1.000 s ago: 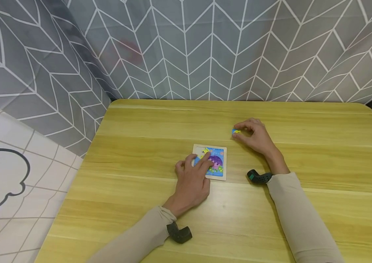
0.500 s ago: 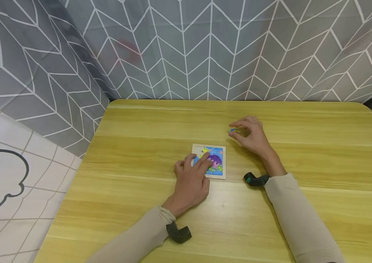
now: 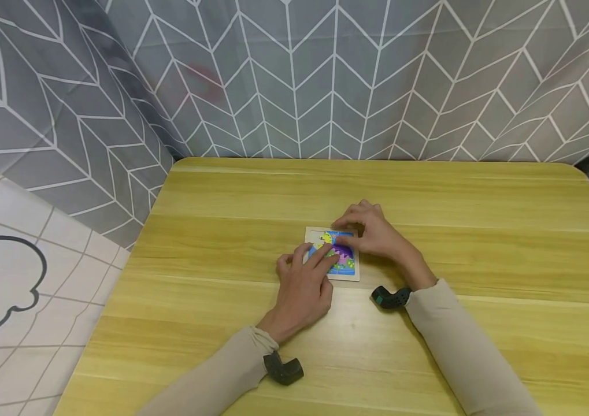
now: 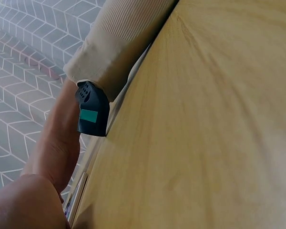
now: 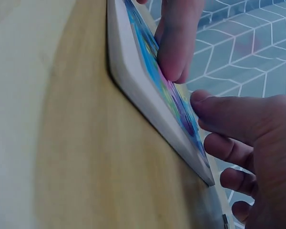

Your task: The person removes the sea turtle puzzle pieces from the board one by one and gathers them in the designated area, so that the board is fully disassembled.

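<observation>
My left hand [image 3: 302, 286] rests over the lower left of a small jigsaw puzzle [image 3: 347, 268] in a pale wooden frame, its fingertips on the picture. The picture has blue, yellow, purple and green areas. Coming from the right, my right hand [image 3: 372, 232] reaches over the upper right corner of the frame, thumb and fingers bent towards each other. It holds a small puzzle piece, now almost wholly hidden by the fingers and hard to tell from the picture beneath. In the right wrist view the right thumb [image 5: 229, 112] is close to the puzzle's surface.
The puzzle lies on a light wooden table [image 3: 507, 248]. A grey curtain [image 3: 336, 86] with white lines hangs behind the far edge. Dark wrist cameras stick out from both wrists, such as the right wrist camera [image 3: 389, 297].
My right hand lifts the yellow and blue puzzle piece from farther back on the right and moves left and nearer, over the puzzle. The left hand has stayed in place.
</observation>
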The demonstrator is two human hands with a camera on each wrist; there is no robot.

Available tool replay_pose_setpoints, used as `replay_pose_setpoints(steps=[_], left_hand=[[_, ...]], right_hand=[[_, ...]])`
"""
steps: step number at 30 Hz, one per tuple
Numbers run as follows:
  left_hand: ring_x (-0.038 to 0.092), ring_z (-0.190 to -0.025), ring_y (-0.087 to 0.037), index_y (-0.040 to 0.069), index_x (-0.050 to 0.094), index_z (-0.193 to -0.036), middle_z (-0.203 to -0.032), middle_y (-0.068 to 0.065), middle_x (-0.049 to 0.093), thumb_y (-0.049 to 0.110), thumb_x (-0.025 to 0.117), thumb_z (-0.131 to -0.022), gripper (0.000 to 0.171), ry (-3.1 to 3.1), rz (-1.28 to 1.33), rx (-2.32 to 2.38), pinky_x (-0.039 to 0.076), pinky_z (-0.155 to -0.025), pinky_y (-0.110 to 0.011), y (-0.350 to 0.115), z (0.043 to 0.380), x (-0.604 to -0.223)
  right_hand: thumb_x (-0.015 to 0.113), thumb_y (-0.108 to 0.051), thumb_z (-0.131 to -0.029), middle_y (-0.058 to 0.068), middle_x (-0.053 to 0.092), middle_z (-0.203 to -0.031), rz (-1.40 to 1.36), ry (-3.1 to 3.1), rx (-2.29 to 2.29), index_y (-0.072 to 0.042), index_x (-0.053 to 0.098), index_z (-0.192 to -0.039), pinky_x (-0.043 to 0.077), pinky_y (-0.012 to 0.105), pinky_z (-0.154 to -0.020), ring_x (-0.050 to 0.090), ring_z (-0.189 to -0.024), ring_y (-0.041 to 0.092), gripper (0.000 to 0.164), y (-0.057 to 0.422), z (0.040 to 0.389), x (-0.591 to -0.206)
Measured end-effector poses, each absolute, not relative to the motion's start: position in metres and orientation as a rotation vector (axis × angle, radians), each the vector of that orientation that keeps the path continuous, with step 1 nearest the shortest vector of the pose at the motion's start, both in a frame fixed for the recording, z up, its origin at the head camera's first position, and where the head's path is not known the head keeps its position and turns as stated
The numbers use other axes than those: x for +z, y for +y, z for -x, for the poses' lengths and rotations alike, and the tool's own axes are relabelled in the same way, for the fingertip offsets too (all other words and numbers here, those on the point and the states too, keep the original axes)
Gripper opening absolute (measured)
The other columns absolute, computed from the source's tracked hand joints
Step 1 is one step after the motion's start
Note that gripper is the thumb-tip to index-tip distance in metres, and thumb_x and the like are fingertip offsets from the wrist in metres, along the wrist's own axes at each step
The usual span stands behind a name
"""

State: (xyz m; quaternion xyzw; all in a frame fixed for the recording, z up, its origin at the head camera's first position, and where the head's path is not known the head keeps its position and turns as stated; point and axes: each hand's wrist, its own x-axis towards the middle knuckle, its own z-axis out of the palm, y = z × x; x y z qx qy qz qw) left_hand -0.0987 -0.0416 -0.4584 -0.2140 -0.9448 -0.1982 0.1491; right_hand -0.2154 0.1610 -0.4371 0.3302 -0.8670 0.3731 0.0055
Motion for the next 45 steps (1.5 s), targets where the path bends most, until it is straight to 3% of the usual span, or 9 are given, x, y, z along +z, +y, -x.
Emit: replay_pose_setpoints(steps=[15, 29, 38, 45], left_hand=[[0.046, -0.137, -0.033, 0.022, 0.069, -0.13, -0.146, 0.001, 0.061, 0.014, 0.052, -0.092, 0.042, -2.715, 0.617, -0.554, 0.029, -0.099, -0.057, -0.0408, 0.0984, -0.458], [0.047, -0.136, -0.032, 0.022, 0.069, -0.131, -0.145, 0.001, 0.062, 0.014, 0.053, -0.092, 0.043, -2.714, 0.616, -0.529, 0.03, -0.099, -0.056, -0.0416, 0.0979, -0.4586], [0.048, -0.134, -0.032, 0.022, 0.069, -0.13, -0.144, 0.001, 0.063, 0.014, 0.054, -0.091, 0.042, -2.701, 0.629, -0.519, 0.031, -0.097, -0.056, -0.0421, 0.0982, -0.4583], [0.048, -0.135, -0.032, 0.022, 0.069, -0.13, -0.144, 0.001, 0.062, 0.014, 0.054, -0.091, 0.043, -2.712, 0.623, -0.533, 0.03, -0.097, -0.056, -0.0422, 0.0977, -0.4578]], right_hand=[[0.086, -0.021, -0.081, 0.003, 0.071, -0.098, -1.031, -2.776, 1.045, -0.012, 0.079, -0.105, 0.027, 0.041, -0.083, 0.049, -0.093, 0.02, 0.026, 0.1541, 0.2113, -0.4339], [0.082, -0.011, -0.085, 0.006, 0.071, -0.1, -1.002, -2.79, 1.248, -0.008, 0.075, -0.106, 0.036, 0.035, -0.081, 0.048, -0.091, 0.02, 0.022, 0.1541, 0.2116, -0.4363], [0.073, -0.001, -0.09, 0.007, 0.072, -0.099, -1.076, -2.756, 1.219, -0.006, 0.075, -0.109, 0.036, 0.033, -0.079, 0.049, -0.087, 0.02, 0.02, 0.1569, 0.212, -0.4364], [0.071, -0.003, -0.091, 0.005, 0.071, -0.095, -1.13, -2.78, 1.129, -0.006, 0.077, -0.112, 0.036, 0.034, -0.079, 0.048, -0.087, 0.019, 0.022, 0.1564, 0.2119, -0.4332]])
